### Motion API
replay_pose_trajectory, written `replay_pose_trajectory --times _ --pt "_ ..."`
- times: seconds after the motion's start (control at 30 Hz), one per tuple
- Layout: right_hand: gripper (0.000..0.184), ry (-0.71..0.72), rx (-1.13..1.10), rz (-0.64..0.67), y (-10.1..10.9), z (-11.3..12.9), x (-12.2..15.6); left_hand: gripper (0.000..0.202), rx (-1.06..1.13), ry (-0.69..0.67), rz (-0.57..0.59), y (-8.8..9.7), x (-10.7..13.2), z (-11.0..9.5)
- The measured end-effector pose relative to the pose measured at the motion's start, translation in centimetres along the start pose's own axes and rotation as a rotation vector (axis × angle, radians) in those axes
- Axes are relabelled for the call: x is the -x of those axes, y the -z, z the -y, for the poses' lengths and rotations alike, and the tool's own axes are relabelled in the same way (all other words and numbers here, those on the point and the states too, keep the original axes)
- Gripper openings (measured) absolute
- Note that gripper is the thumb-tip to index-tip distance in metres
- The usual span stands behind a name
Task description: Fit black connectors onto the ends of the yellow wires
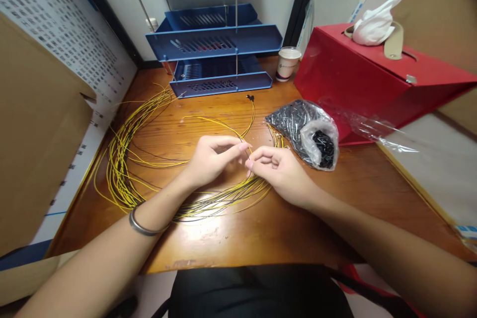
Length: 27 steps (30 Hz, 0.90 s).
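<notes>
Forearms (100, 253) run off-frame; left hand (210, 160) and right hand (283, 175) have fingers (242, 147) clamped on thin wire (249, 153), its tip indistinct.

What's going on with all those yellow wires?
A person's left hand and right hand are pinching thin wire above the wooden table. A big loop of yellow and dark wires lies on it, running under the left forearm. An open plastic bag of small black pieces sits near the right hand.
</notes>
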State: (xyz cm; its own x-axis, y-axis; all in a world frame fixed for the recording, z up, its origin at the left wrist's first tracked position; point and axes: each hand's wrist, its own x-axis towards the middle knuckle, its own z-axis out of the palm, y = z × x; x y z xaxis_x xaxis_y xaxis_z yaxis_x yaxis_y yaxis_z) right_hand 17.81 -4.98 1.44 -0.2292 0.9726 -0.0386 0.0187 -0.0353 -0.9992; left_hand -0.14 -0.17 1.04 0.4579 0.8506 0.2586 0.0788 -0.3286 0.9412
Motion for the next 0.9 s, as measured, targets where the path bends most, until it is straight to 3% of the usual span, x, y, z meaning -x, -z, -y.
replay_pose_trajectory --times 0.13,0.33,0.4,0.77,0.9 --pt "0.009 -0.067 -0.068 0.046 0.04 -0.04 0.1 0.024 0.022 0.022 -0.102 0.22 -0.33 -0.09" --pt "0.018 -0.065 -0.023 0.048 -0.22 -0.13 0.08 0.027 0.056 0.059 0.085 0.07 0.0 0.19" --pt "0.018 -0.061 -0.006 0.049 -0.23 -0.1 0.03 0.028 0.054 0.077 0.099 0.01 0.13 0.17" --pt "0.013 -0.121 0.069 0.144 0.08 0.09 0.62 0.041 -0.038 0.02 -0.205 0.18 -0.48 -0.29" --pt "0.014 -0.095 0.034 0.102 -0.09 0.13 0.54 0.043 -0.043 0.029 -0.171 0.17 -0.42 -0.14"
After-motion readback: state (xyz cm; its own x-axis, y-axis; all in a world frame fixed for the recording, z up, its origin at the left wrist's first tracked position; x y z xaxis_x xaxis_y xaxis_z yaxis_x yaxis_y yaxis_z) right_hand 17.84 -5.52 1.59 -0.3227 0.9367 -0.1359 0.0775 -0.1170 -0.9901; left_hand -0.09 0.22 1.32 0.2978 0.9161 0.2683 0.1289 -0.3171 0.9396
